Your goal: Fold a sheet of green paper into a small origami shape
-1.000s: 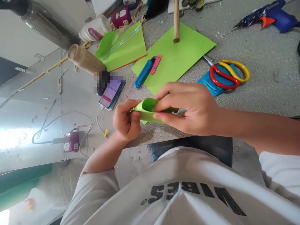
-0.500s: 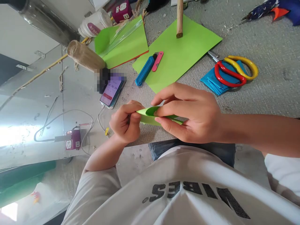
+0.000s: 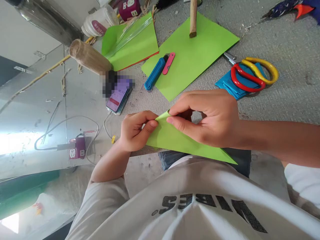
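A sheet of light green paper (image 3: 190,143) is held between my hands at the table's near edge, its upper edge rolled or folded over. My left hand (image 3: 138,130) pinches the paper's left end between thumb and forefinger. My right hand (image 3: 207,116) grips the rolled edge a little to the right, thumb below and fingertips above. The lower right corner of the paper hangs out over my lap. Beyond my hands lies another green sheet (image 3: 197,56), with a blue utility knife (image 3: 155,74) and a pink folding blade (image 3: 169,63) resting partly on it.
Red and yellow scissors (image 3: 250,75) lie on a blue folded packet (image 3: 226,83) at right. A phone (image 3: 119,95) with a cable sits at left, near a wooden cylinder (image 3: 88,56). A wooden stick (image 3: 193,20) rests on the far sheet. More green paper (image 3: 135,46) lies behind.
The paper has swung from a narrow curled strip to a wide face spread toward my lap. My right fingers have come out of the curl and now pinch its edge.
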`<state>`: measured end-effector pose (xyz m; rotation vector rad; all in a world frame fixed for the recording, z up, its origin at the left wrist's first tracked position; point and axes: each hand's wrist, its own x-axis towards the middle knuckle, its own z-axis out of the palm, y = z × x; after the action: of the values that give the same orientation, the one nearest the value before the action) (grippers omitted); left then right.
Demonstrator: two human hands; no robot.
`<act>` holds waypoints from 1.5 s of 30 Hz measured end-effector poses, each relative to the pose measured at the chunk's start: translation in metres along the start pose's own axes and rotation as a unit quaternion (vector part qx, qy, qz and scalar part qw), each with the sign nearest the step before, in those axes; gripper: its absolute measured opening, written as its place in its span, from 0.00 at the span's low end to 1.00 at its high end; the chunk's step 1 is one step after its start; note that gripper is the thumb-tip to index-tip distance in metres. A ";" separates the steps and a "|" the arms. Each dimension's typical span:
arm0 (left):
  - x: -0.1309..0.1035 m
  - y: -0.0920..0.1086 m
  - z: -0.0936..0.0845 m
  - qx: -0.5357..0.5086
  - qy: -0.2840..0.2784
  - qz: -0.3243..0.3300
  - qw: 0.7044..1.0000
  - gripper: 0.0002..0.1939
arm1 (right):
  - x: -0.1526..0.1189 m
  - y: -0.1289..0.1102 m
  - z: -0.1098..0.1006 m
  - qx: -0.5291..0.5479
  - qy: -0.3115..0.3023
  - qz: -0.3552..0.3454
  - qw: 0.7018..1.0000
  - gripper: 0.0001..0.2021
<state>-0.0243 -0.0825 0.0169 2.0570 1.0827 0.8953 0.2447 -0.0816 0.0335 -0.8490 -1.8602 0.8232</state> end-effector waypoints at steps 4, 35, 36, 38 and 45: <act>0.000 0.000 -0.001 0.004 -0.020 -0.046 0.999 0.36 | -0.001 0.000 0.004 0.047 0.003 0.113 0.992 0.02; 0.005 -0.005 0.022 -0.052 0.083 -0.038 0.994 0.19 | 0.007 0.008 0.006 0.088 -0.065 0.199 0.974 0.07; 0.005 -0.006 0.022 -0.053 0.090 -0.030 0.994 0.19 | 0.007 0.008 0.006 0.083 -0.065 0.199 0.974 0.07; 0.005 -0.009 0.022 -0.051 0.105 -0.019 0.993 0.23 | 0.009 0.007 0.004 0.065 -0.075 0.199 0.975 0.06; 0.008 -0.027 0.015 -0.005 0.222 -0.016 0.975 0.27 | 0.021 0.015 -0.017 -0.128 -0.092 0.213 0.964 0.18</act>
<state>-0.0204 -0.0666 -0.0105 1.8686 1.3302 1.3841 0.2563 -0.0533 0.0367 -1.4122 -2.0043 0.9598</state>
